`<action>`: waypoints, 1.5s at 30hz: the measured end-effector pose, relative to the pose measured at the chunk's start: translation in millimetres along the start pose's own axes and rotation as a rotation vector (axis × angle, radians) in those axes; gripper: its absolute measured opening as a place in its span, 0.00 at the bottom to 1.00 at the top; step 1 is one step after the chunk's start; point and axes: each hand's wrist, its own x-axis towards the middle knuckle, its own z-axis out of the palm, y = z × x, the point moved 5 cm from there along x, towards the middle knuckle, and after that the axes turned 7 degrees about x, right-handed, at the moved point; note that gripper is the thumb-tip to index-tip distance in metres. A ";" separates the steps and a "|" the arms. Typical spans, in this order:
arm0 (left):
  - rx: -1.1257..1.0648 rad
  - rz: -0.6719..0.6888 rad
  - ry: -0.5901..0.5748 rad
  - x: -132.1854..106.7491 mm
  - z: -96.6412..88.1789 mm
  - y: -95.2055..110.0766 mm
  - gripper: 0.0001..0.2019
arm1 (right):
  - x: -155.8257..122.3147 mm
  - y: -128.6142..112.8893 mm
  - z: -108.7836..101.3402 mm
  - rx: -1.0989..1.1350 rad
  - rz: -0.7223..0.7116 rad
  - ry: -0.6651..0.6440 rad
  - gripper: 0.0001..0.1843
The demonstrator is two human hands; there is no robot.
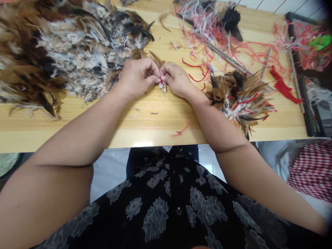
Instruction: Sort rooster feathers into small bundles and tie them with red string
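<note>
The fingertips meet over the middle of a small feather bundle [162,88] and hide much of it, so how the red strand [161,81] passes around it is hard to make out. The left hand [137,76] and the right hand [177,76] are both closed in a pinch on the bundle, thumbs toward each other; which fingertips grip the strand itself, I cannot tell. The remaining fingers are curled and partly out of sight.

The bundle lies between the hands, just above the bench [145,126] or touching it, around midway between the near and far edges. Its brown feather tips point toward the far edge; its pale, ragged end, crossed by red, points toward the near edge.

A big feather pile [80,52] spreads over the bench's left part, cut off by the picture's left side and top. Near the right end, a feather clump [241,98] with red strands among its quills lies beside the right forearm. Farther back, pink and white strands [202,26] tangle near the far edge. Beyond a red tassel [284,86], the contents of a dark frame [301,69] are blurred and cut off.
</note>
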 end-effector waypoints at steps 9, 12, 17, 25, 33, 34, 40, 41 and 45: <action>0.033 -0.029 0.037 4.0 -1.3 -8.2 0.11 | -7.8 -14.0 -5.4 -0.069 0.034 -0.022 0.12; 0.051 -0.047 0.007 0.6 -4.0 -6.4 0.14 | -7.9 -12.1 -7.6 -0.089 0.017 -0.019 0.11; 0.055 -0.064 0.033 -1.9 -6.5 -6.0 0.15 | -2.3 0.2 -6.8 -0.009 0.000 -0.003 0.12; -0.209 -0.094 0.084 8.4 8.1 -13.8 0.29 | -0.8 4.4 -7.2 0.164 0.013 0.028 0.14; -0.206 -0.083 0.026 11.5 11.4 -21.5 0.35 | -1.5 6.8 -3.0 0.271 0.026 0.056 0.13; -0.201 -0.076 0.018 11.8 11.7 -22.3 0.34 | -0.8 8.3 -2.0 0.274 0.020 0.061 0.15; -0.259 -0.092 0.092 12.8 12.9 -23.8 0.39 | -2.6 8.8 -2.0 0.190 0.000 0.092 0.17; -0.256 -0.089 0.084 12.0 13.1 -22.6 0.39 | -3.0 8.3 -2.4 0.182 -0.001 0.097 0.16; -0.249 -0.068 0.049 8.3 11.7 -16.0 0.36 | -1.7 9.2 -1.2 0.175 0.004 0.127 0.10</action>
